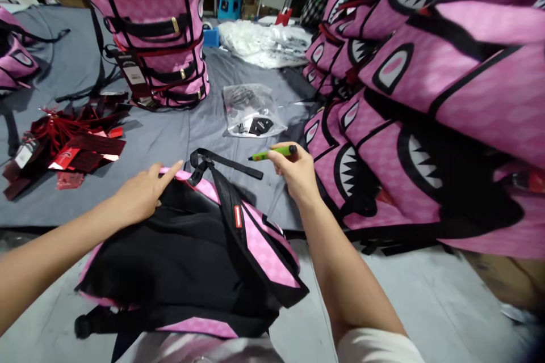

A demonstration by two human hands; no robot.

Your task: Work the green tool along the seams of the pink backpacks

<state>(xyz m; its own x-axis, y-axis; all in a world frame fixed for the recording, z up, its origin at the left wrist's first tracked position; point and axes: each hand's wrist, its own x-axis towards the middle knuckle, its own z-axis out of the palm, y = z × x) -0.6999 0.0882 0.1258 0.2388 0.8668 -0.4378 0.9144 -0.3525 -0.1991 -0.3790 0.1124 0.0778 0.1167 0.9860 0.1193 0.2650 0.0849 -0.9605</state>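
A black and pink backpack lies tilted in front of me, its black padded back facing up, against the near edge of the table. My left hand grips its upper pink-trimmed edge, the fingers partly hidden. A black strap with a buckle extends from the top of the bag onto the table. My right hand is closed around a lime-green pen-shaped tool with a dark pointed tip and black end. This tool is above the table, right of the strap's end and apart from it.
Pink backpacks are piled high on the right. A stack of pink bags stands at the back left. Dark red hang tags are heaped at left. Beyond my right hand are a clear bag of small black parts and white plastic.
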